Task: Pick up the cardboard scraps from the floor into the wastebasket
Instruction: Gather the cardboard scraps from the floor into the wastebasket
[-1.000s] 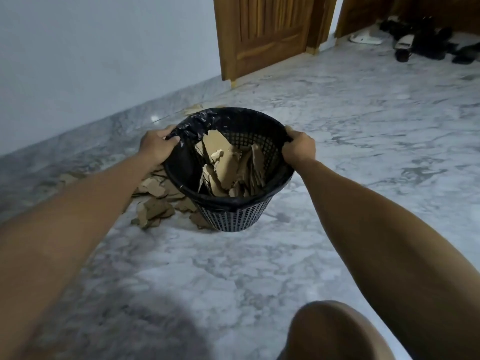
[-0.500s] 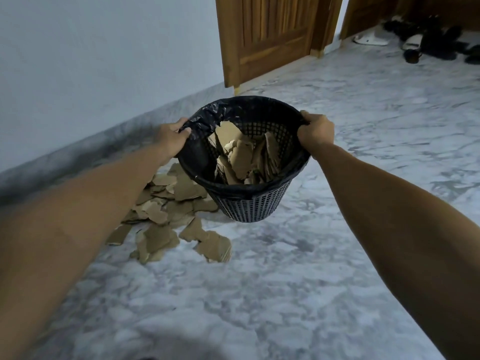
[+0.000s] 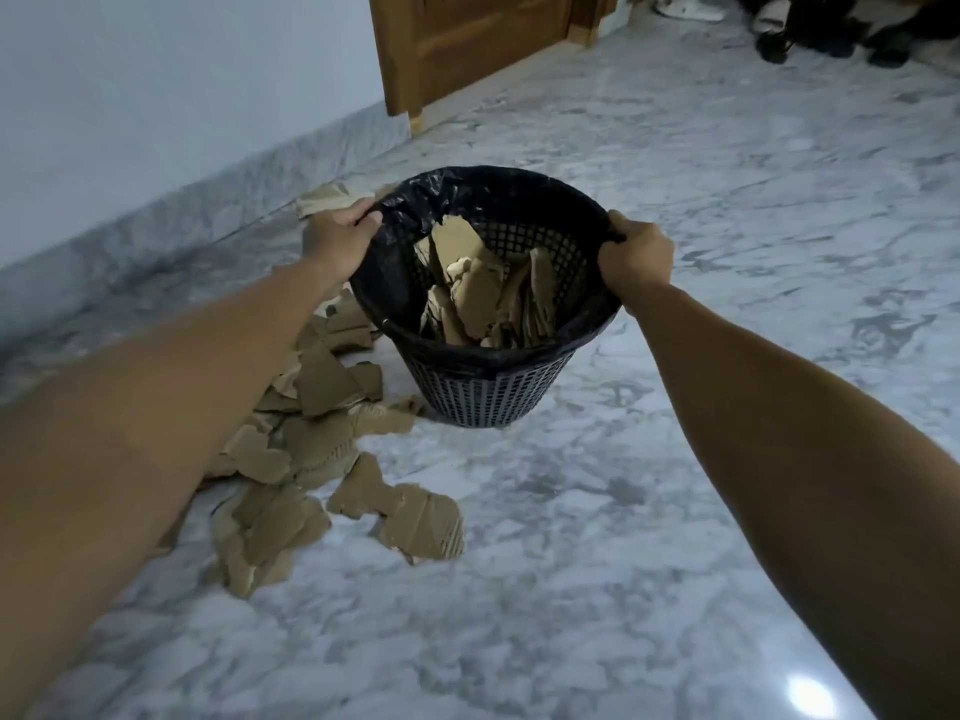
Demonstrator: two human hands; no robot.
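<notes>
A black mesh wastebasket (image 3: 488, 392) with a black liner bag is held between both hands, tilted toward me. My left hand (image 3: 335, 241) grips its left rim and liner; my right hand (image 3: 636, 259) grips the right rim. Several brown cardboard scraps (image 3: 483, 298) stand inside it. A pile of torn cardboard scraps (image 3: 311, 439) lies on the marble floor left of and below the basket, partly hidden by my left forearm. One larger scrap (image 3: 415, 522) lies at the pile's near right edge.
A pale wall (image 3: 156, 96) with a marble skirting runs along the left. A wooden door (image 3: 467, 39) stands at the back. Shoes and sandals (image 3: 810, 28) lie at the far right. Marble floor (image 3: 571, 589) spreads in front and to the right.
Both hands kept their grip on the basket. The basket sits further right of the pile, and more scraps on the floor have come into sight. My knee has left the view.
</notes>
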